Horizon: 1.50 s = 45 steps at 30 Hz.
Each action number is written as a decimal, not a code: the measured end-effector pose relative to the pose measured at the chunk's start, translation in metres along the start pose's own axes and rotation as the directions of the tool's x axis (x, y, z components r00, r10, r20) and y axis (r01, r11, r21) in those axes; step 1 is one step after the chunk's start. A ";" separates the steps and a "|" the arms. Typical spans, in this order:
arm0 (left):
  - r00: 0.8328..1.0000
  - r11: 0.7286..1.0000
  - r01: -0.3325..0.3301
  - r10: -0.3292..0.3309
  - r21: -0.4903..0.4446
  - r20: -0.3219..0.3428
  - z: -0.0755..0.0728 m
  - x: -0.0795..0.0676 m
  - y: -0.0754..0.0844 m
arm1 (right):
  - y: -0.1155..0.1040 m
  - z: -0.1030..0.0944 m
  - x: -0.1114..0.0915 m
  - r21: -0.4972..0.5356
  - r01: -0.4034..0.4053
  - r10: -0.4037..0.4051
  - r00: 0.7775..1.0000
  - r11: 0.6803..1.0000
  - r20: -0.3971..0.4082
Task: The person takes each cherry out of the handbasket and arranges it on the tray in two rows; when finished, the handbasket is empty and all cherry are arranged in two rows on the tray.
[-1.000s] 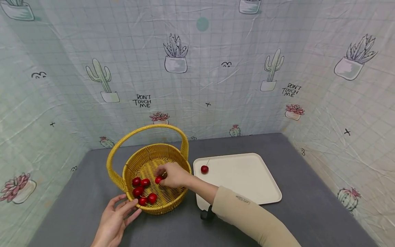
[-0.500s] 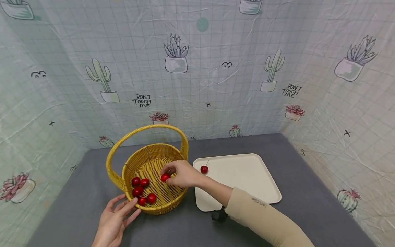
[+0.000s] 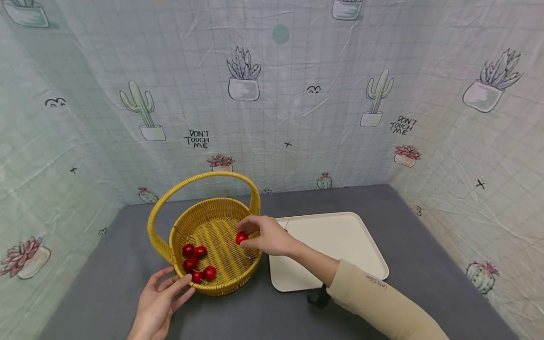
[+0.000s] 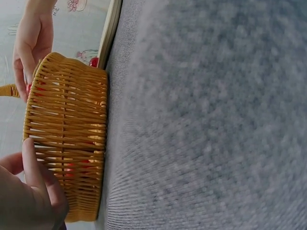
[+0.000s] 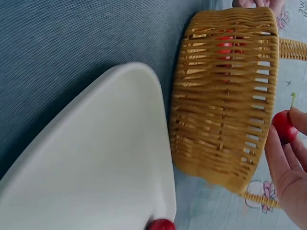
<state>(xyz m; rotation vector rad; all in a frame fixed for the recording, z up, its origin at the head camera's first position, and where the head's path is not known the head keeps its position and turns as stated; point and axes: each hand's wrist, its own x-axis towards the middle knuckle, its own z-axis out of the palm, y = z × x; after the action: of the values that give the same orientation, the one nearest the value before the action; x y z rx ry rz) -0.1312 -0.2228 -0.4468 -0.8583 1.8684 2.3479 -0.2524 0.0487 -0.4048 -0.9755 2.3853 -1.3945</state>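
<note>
My right hand [image 3: 272,236] pinches a red cherry [image 3: 241,238] by its body, over the right side of the yellow wicker basket [image 3: 212,208]. Its thin green stem [image 5: 293,98] shows in the right wrist view. With fingertips at the rim and fingers along the outside wall, my left hand [image 3: 159,302] holds the basket at its front left. In the left wrist view, the fingers [image 4: 32,167] lie against the weave. Several cherries [image 3: 190,263] sit inside the basket at the left. Another cherry [image 5: 161,225] lies on the white tray [image 3: 331,250], mostly behind my right hand in the head view.
The basket's tall handle [image 3: 204,175] arches above it. Right of the basket, the tray lies flat on the grey cloth [image 3: 238,316]. A patterned curtain [image 3: 272,113] encloses the back and sides. A black strap [image 3: 318,297] shows at my right wrist.
My right hand has lifted the cherry from the basket's middle and moved right, towards the basket's right rim. The left hand and basket have stayed in place.
</note>
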 end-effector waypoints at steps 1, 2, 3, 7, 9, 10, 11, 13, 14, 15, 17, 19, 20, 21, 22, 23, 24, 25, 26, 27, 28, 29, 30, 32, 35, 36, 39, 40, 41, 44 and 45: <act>1.000 1.000 -0.001 0.001 0.002 -0.003 0.000 0.000 0.000 | 0.001 -0.002 -0.002 0.007 -0.001 0.001 1.000 1.000 -0.005; 1.000 1.000 -0.001 0.001 0.005 -0.005 0.000 0.000 0.000 | 0.002 -0.004 -0.005 0.012 -0.003 0.003 1.000 1.000 -0.009; 1.000 1.000 -0.002 0.002 0.008 -0.007 -0.001 0.000 0.000 | 0.003 -0.007 -0.007 0.028 -0.002 0.003 1.000 1.000 -0.012; 1.000 1.000 -0.002 0.002 0.017 -0.023 -0.004 0.000 -0.001 | 0.006 -0.017 -0.018 0.067 -0.006 0.008 1.000 0.998 -0.022; 1.000 1.000 -0.005 0.006 0.022 -0.029 -0.005 0.000 -0.001 | 0.008 -0.023 -0.023 0.078 -0.009 0.011 0.999 0.997 -0.034; 0.999 1.000 -0.007 0.008 0.023 -0.031 -0.006 0.000 -0.001 | 0.010 -0.026 -0.025 0.080 -0.009 0.012 0.999 0.997 -0.040; 0.999 1.000 -0.010 0.010 0.025 -0.033 -0.006 0.001 -0.001 | 0.012 -0.029 -0.027 0.089 -0.010 0.014 0.999 0.996 -0.046; 0.999 0.999 -0.015 0.016 0.028 -0.032 -0.008 0.001 -0.001 | 0.015 -0.034 -0.031 0.098 -0.010 0.016 0.998 0.995 -0.060; 0.999 0.999 -0.017 0.018 0.030 -0.029 -0.008 0.002 -0.001 | 0.016 -0.037 -0.033 0.099 -0.014 0.020 0.997 0.995 -0.069; 1.000 0.999 -0.017 0.018 0.030 -0.026 -0.008 0.002 -0.001 | 0.019 -0.040 -0.034 0.101 -0.018 0.025 0.997 0.995 -0.076; 1.000 0.999 -0.017 0.018 0.029 -0.016 -0.008 0.003 0.000 | 0.023 -0.045 -0.037 0.101 -0.034 0.043 0.995 0.994 -0.090; 1.000 0.999 -0.016 0.016 0.030 -0.007 -0.008 0.003 0.000 | 0.027 -0.050 -0.040 0.086 -0.064 0.073 0.992 0.994 -0.107; 1.000 0.999 -0.014 0.014 0.029 -0.003 -0.008 0.003 0.000 | 0.029 -0.052 -0.042 0.081 -0.081 0.090 0.989 0.993 -0.115; 1.000 1.000 -0.013 0.013 0.028 0.002 -0.008 0.003 0.000 | 0.031 -0.054 -0.043 0.079 -0.101 0.110 0.986 0.992 -0.123; 1.000 1.000 -0.012 0.012 0.028 0.006 -0.008 0.003 0.000 | 0.034 -0.056 -0.045 0.078 -0.119 0.128 0.983 0.990 -0.132; 1.000 1.000 -0.012 0.012 0.028 0.010 -0.007 0.003 0.000 | 0.037 -0.058 -0.046 0.074 -0.134 0.143 0.979 0.988 -0.144; 1.000 1.000 -0.011 0.011 0.028 0.013 -0.007 0.003 0.000 | 0.040 -0.059 -0.047 0.074 -0.152 0.162 0.975 0.986 -0.155; 1.000 1.000 -0.011 0.010 0.028 0.017 -0.007 0.003 0.000 | 0.044 -0.061 -0.049 0.073 -0.166 0.176 0.970 0.983 -0.167; 1.000 1.000 -0.010 0.010 0.028 0.020 -0.007 0.003 0.001 | 0.048 -0.063 -0.050 0.070 -0.178 0.188 0.966 0.982 -0.178; 1.000 1.000 -0.010 0.010 0.027 0.022 -0.006 0.003 0.001 | 0.052 -0.065 -0.051 0.064 -0.190 0.199 0.961 0.980 -0.191; 1.000 1.000 -0.011 0.010 0.026 0.023 -0.006 0.003 0.001 | 0.056 -0.067 -0.051 0.059 -0.201 0.209 0.956 0.978 -0.204; 1.000 1.000 -0.011 0.011 0.025 0.022 -0.005 0.003 0.001 | 0.061 -0.069 -0.052 0.057 -0.210 0.217 0.952 0.976 -0.215; 1.000 1.000 -0.012 0.012 0.023 0.020 -0.005 0.003 0.001 | 0.064 -0.071 -0.052 0.057 -0.222 0.229 0.947 0.973 -0.223; 1.000 1.000 -0.013 0.013 0.016 0.017 -0.004 0.003 0.001 | 0.073 -0.075 -0.053 0.054 -0.241 0.247 0.940 0.969 -0.236; 1.000 1.000 -0.014 0.014 0.007 0.011 -0.004 0.003 0.001 | 0.081 -0.079 -0.054 0.060 -0.259 0.266 0.934 0.964 -0.241; 1.000 1.000 -0.013 0.013 0.005 0.011 -0.004 0.003 0.001 | 0.083 -0.080 -0.054 0.062 -0.264 0.271 0.932 0.963 -0.240; 1.000 1.000 -0.009 0.009 -0.006 0.016 -0.004 0.002 0.001 | 0.086 -0.082 -0.056 0.065 -0.274 0.282 0.930 0.959 -0.237; 1.000 1.000 -0.008 0.008 -0.010 0.019 -0.005 0.002 0.001 | 0.087 -0.082 -0.056 0.066 -0.277 0.285 0.929 0.959 -0.237; 1.000 1.000 -0.007 0.007 -0.015 0.021 -0.005 0.002 0.001 | 0.087 -0.083 -0.056 0.063 -0.278 0.285 0.929 0.958 -0.237; 1.000 1.000 -0.005 0.005 -0.026 0.021 -0.005 0.002 0.001 | 0.089 -0.083 -0.056 0.053 -0.294 0.298 0.923 0.954 -0.245; 1.000 1.000 -0.005 0.005 -0.028 0.020 -0.006 0.002 0.000 | 0.090 -0.083 -0.056 0.047 -0.298 0.300 0.921 0.953 -0.248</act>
<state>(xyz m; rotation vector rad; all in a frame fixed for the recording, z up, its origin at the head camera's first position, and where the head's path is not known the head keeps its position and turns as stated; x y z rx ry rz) -0.1309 -0.2287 -0.4481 -0.8306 1.8368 2.3825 -0.2896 0.1722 -0.4438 -0.4208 2.5669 -1.4804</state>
